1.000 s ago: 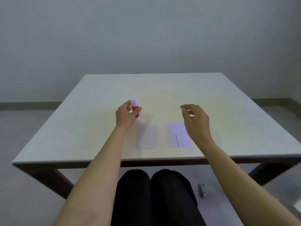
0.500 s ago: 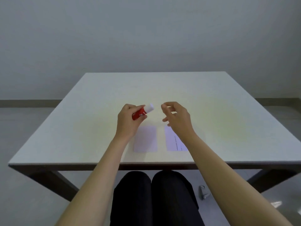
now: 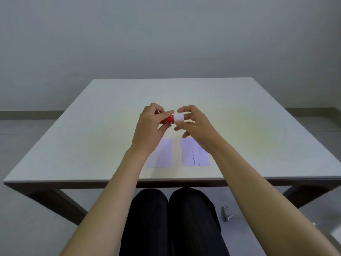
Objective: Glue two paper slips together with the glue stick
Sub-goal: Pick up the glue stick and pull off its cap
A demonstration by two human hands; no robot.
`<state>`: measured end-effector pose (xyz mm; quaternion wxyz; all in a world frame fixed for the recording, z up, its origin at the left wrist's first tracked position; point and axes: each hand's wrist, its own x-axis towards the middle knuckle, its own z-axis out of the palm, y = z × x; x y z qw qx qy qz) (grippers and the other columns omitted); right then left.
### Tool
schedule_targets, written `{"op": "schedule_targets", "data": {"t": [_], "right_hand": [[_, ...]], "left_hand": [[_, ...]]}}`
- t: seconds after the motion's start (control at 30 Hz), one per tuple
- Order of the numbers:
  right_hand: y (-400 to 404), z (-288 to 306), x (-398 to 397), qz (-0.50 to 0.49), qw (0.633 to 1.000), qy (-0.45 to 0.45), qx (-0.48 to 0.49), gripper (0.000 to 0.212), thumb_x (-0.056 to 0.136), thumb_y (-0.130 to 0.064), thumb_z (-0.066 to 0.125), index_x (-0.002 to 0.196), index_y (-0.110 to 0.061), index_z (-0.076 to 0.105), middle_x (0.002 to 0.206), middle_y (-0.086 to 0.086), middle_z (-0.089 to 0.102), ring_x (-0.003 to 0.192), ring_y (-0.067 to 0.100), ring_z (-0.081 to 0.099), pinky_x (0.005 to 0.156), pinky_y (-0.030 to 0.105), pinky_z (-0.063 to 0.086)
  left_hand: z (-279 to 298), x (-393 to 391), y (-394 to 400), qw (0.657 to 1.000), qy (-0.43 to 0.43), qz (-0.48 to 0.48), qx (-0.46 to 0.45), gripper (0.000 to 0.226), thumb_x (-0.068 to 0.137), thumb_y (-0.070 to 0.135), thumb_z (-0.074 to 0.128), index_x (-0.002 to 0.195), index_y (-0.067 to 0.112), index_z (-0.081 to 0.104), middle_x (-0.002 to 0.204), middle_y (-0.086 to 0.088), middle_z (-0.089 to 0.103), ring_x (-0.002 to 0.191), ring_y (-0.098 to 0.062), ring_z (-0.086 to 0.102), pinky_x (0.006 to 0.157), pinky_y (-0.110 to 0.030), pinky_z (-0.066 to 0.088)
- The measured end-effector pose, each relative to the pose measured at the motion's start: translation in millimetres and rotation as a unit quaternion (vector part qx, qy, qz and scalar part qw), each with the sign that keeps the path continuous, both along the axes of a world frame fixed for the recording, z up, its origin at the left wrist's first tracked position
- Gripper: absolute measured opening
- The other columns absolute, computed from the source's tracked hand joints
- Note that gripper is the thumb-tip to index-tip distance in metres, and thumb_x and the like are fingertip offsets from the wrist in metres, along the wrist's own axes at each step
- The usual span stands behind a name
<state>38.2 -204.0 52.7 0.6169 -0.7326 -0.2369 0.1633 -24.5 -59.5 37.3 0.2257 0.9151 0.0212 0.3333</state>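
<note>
A: Location of the red cylindrical glue stick (image 3: 168, 120)?
B: Held level above the white table (image 3: 110, 137). Left hand (image 3: 150, 128) grips its body; right hand (image 3: 195, 124) pinches its white cap (image 3: 179, 118).
A: The slips?
B: Two pale rectangular paper slips (image 3: 194, 154) lie flat, side by side, apart, below the hands.

The glue stick (image 3: 168, 120) I hold is red with a white cap (image 3: 179, 117); two pale lilac paper slips (image 3: 162, 154) lie near my desk's (image 3: 258, 117) off-white front edge.
</note>
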Motion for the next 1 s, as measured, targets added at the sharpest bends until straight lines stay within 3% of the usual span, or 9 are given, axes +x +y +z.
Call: {"op": "schedule_targets", "data": {"t": [0.1, 0.23, 0.33, 0.43, 0.5, 0.6, 0.67, 0.77, 1.0], "right_hand": [[0, 2, 1, -0.046, 0.998, 0.026, -0.046, 0.037, 0.094, -0.043, 0.049, 0.094, -0.006, 0.058, 0.07, 0.007, 0.066, 0.048, 0.017, 0.06, 0.04, 0.023, 0.038], [-5, 1, 7, -0.02, 0.999, -0.015, -0.02, 0.01, 0.094, -0.018, 0.053, 0.094, -0.008, 0.056, 0.076, 0.009, 0.061, 0.053, 0.016, 0.055, 0.046, 0.025, 0.04], [-7, 4, 6, 0.024, 0.999, 0.01, -0.024, 0.033, 0.091, -0.028, 0.059, 0.122, -0.02, 0.049, 0.098, 0.008, 0.062, 0.068, 0.017, 0.065, 0.051, 0.024, 0.045], [-3, 3, 5, -0.028, 0.996, 0.031, -0.083, 0.049, 0.094, -0.051, 0.041, 0.096, -0.007, 0.061, 0.073, 0.009, 0.066, 0.046, 0.016, 0.057, 0.04, 0.022, 0.037], [-4, 1, 6, -0.023, 0.997, 0.013, -0.071, 0.043, 0.097, -0.039, 0.043, 0.079, -0.005, 0.062, 0.059, 0.007, 0.06, 0.04, 0.014, 0.048, 0.043, 0.023, 0.036], [-9, 0, 10, 0.023, 0.999, -0.018, -0.033, 0.015, 0.092, -0.02, 0.058, 0.1, -0.008, 0.062, 0.073, 0.005, 0.06, 0.057, 0.016, 0.059, 0.052, 0.024, 0.046], [-8, 1, 9, 0.031, 0.998, 0.001, -0.045, 0.035, 0.091, -0.032, 0.058, 0.119, -0.011, 0.056, 0.084, 0.004, 0.063, 0.064, 0.018, 0.065, 0.053, 0.025, 0.05], [-1, 1, 6, 0.01, 0.995, 0.052, -0.079, 0.051, 0.093, -0.053, 0.041, 0.096, -0.005, 0.059, 0.066, 0.009, 0.063, 0.043, 0.018, 0.058, 0.043, 0.024, 0.042], [-6, -10, 14, 0.039, 0.999, 0.01, 0.011, 0.016, 0.092, -0.012, 0.057, 0.105, -0.003, 0.057, 0.082, 0.014, 0.063, 0.06, 0.023, 0.068, 0.06, 0.031, 0.057]], "left_hand": [[2, 0, -5, 1.0, 0.002, -0.012, 0.024, 0.039, 0.077, 0.002, 0.071, 0.115, 0.013, 0.069, 0.097, -0.01, 0.059, 0.091, -0.027, 0.054, 0.08, -0.035, 0.048], [4, -1, -3, 0.999, 0.001, -0.002, 0.045, 0.039, 0.076, 0.003, 0.072, 0.113, 0.013, 0.07, 0.097, -0.009, 0.06, 0.091, -0.027, 0.054, 0.079, -0.031, 0.044], [4, -2, -1, 0.999, 0.001, 0.002, 0.04, 0.04, 0.078, 0.004, 0.072, 0.116, 0.015, 0.069, 0.098, -0.008, 0.06, 0.091, -0.027, 0.054, 0.079, -0.031, 0.045], [4, -1, -3, 0.999, 0.0, -0.004, 0.046, 0.041, 0.077, 0.003, 0.072, 0.116, 0.015, 0.069, 0.098, -0.008, 0.061, 0.09, -0.027, 0.054, 0.078, -0.035, 0.047], [4, 0, -3, 0.998, 0.002, -0.005, 0.056, 0.04, 0.076, 0.002, 0.072, 0.114, 0.014, 0.07, 0.097, -0.007, 0.062, 0.09, -0.027, 0.054, 0.077, -0.034, 0.046], [2, -1, 2, 0.998, 0.006, 0.004, 0.058, 0.04, 0.077, 0.002, 0.072, 0.114, 0.014, 0.069, 0.098, -0.008, 0.063, 0.091, -0.027, 0.054, 0.078, -0.033, 0.046], [1, -1, 5, 0.999, 0.006, 0.006, 0.046, 0.041, 0.078, 0.002, 0.071, 0.116, 0.014, 0.068, 0.099, -0.009, 0.062, 0.092, -0.028, 0.054, 0.08, -0.036, 0.047], [0, 1, 3, 0.999, 0.005, -0.003, 0.045, 0.042, 0.077, 0.002, 0.071, 0.117, 0.014, 0.068, 0.099, -0.009, 0.062, 0.09, -0.028, 0.053, 0.079, -0.037, 0.047], [-12, -5, 10, 0.995, 0.072, -0.006, -0.062, 0.043, 0.079, 0.01, 0.073, 0.12, 0.018, 0.066, 0.092, 0.004, 0.055, 0.087, -0.018, 0.054, 0.077, -0.016, 0.039]]}}
